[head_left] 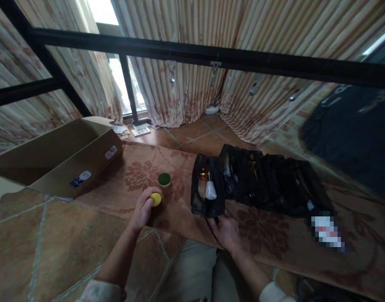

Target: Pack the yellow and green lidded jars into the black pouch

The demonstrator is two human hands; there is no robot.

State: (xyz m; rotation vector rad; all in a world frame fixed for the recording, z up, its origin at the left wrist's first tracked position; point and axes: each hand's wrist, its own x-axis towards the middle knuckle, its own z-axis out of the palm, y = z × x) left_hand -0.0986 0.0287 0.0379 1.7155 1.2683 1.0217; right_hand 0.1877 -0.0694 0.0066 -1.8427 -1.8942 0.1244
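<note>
My left hand (144, 208) is closed around a small container with a yellow lid (156, 199) on the patterned rug (142, 176). Just beyond it stands a small jar with a dark green lid (164, 179). My right hand (224, 230) rests palm up at the near edge of a black roll-out organiser bag (261, 180), its fingers under the bag's left pocket. That clear-fronted pocket shows a white bottle (210, 191) and small items behind it. The bag stretches to the right across the rug.
An open cardboard box (63, 155) lies at the left on the tiled floor. Papers (141, 131) lie near the curtains at the back. A black metal frame (211, 56) crosses overhead. A dark bag (352, 134) sits at the far right.
</note>
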